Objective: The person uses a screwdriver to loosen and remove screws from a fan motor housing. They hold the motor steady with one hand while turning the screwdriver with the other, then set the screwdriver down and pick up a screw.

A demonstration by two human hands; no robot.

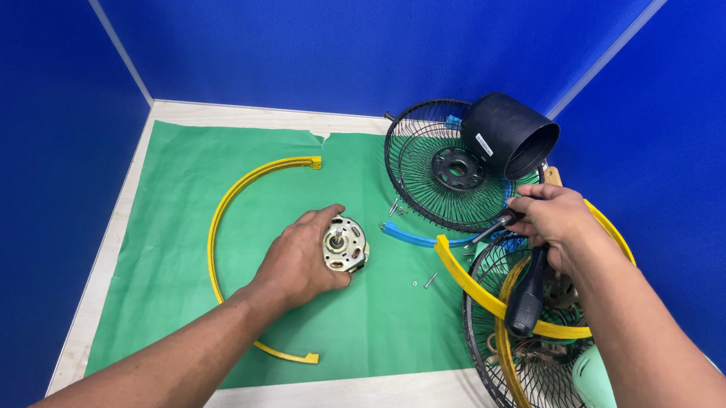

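Blue partition walls enclose a pale table (366, 404) with a green mat (173, 242) on it. Left hand (299, 259) at frame centre wraps around a small fan motor (345, 244), shaft pointing up toward the camera. Right hand (553, 222), right of centre, grips a black-handled tool (527, 296), handle hanging down-frame over a wire fan guard (530, 378). Motor lies left of the tool tip, well apart; loose screws (426, 279) sit between. A yellow curved rim (235, 212) arcs around the left hand.

Two bare forearms, no sleeves (no rings, no watch)
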